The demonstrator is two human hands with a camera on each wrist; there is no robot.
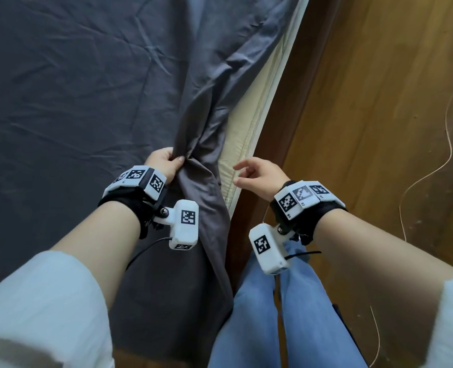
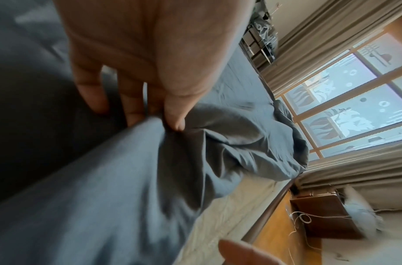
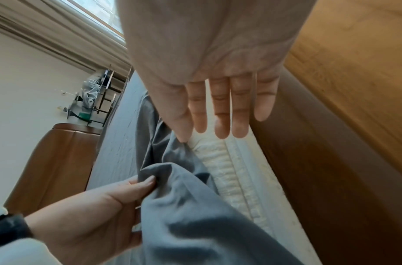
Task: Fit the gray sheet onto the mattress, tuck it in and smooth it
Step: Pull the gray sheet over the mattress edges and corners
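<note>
The gray sheet (image 1: 68, 83) lies wrinkled over most of the mattress, its right edge bunched into a long ridge (image 1: 206, 123) along the bed's side. My left hand (image 1: 164, 162) pinches a fold of that ridge between thumb and fingers (image 2: 172, 116); the same grip shows in the right wrist view (image 3: 136, 190). A strip of cream mattress (image 1: 242, 136) lies bare to the right of the ridge (image 3: 229, 170). My right hand (image 1: 251, 173) hovers over that bare strip with fingers (image 3: 220, 114) loosely extended, holding nothing.
A brown bed frame rail (image 1: 286, 123) runs beside the mattress, with wooden floor (image 1: 379, 102) and a thin loose cord (image 1: 448, 144) to the right. My legs in blue jeans (image 1: 273, 314) stand against the bed. Curtains, a window (image 2: 354, 107) and a nightstand (image 2: 322, 213) lie beyond.
</note>
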